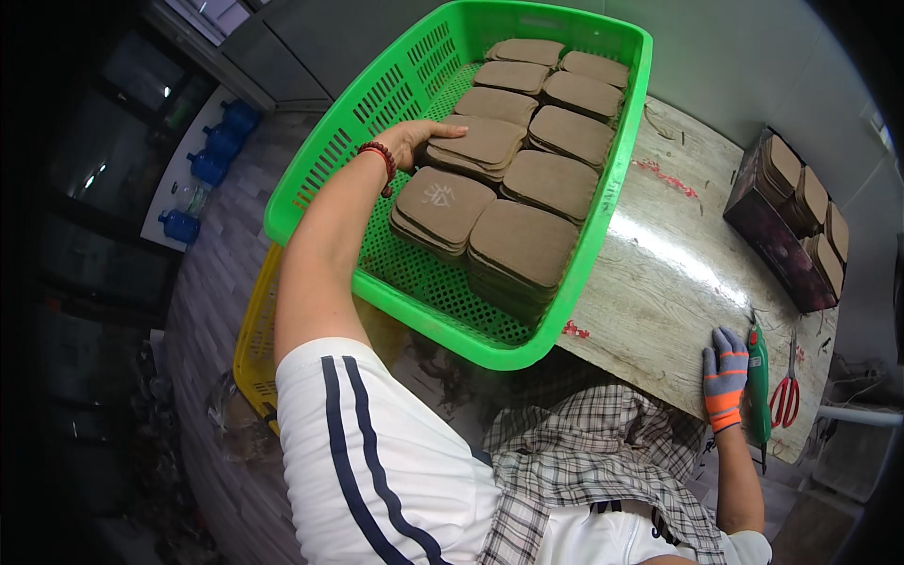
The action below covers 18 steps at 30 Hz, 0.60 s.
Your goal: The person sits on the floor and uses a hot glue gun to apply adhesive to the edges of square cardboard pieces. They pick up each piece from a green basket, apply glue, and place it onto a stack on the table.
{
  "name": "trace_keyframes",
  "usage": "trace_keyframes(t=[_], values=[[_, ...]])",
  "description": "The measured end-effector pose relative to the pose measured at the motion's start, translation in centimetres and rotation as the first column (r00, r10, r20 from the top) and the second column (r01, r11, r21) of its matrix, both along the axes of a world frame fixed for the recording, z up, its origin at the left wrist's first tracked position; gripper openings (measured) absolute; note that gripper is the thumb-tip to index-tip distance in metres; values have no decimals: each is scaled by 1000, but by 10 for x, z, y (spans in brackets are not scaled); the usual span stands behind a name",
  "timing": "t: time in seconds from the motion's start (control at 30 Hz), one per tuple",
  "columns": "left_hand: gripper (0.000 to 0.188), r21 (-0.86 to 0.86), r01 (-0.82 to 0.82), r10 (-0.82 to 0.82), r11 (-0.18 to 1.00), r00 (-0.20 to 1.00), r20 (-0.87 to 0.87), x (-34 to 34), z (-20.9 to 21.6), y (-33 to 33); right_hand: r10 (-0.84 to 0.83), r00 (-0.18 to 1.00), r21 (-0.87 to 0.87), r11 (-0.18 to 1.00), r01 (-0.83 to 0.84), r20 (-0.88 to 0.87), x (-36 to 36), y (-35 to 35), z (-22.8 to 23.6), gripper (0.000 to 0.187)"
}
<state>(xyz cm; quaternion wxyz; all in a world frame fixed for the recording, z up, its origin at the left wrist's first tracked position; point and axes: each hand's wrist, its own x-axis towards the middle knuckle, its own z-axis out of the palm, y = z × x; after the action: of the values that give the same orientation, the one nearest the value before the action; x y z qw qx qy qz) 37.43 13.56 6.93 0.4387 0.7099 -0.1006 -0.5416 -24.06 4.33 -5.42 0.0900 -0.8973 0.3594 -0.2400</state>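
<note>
My bare left hand (411, 141), a red bead bracelet at its wrist, grips the side of a stack of brown rounded-corner pads (480, 138). Its thumb lies across the top; the other fingers are mostly hidden beside the stack. Several more such stacks stand in two rows inside a green plastic basket (428, 336). White marks show on the top pad of a near stack (443, 200). My right hand (725, 377), in a grey and orange glove, rests flat on the table with its fingers stretched out, holding nothing. Just right of it lies a green hand tool (758, 372).
Red-handled scissors (784, 400) lie at the right of the wood-grain table (650, 273). A dark box (780, 245) with more brown pads stands against the wall. Below the green basket is a yellow basket (254, 330). Blue water bottles (217, 146) stand far left.
</note>
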Motion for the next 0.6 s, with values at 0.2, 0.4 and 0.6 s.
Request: trace_keyframes(t=[0.2, 0.4, 0.6], values=[[47, -69, 7, -14, 998, 994, -105, -3, 2, 2, -1, 1000, -7, 1000, 1, -2, 0, 0, 1, 33], [42, -90, -9, 6, 996, 999, -36, 10, 6, 2, 6, 1000, -25, 1000, -6, 14, 0, 0, 0, 33], [47, -198, -20, 41, 980, 994, 102, 19, 24, 10, 8, 1000, -35, 999, -8, 23, 0, 0, 1, 32]])
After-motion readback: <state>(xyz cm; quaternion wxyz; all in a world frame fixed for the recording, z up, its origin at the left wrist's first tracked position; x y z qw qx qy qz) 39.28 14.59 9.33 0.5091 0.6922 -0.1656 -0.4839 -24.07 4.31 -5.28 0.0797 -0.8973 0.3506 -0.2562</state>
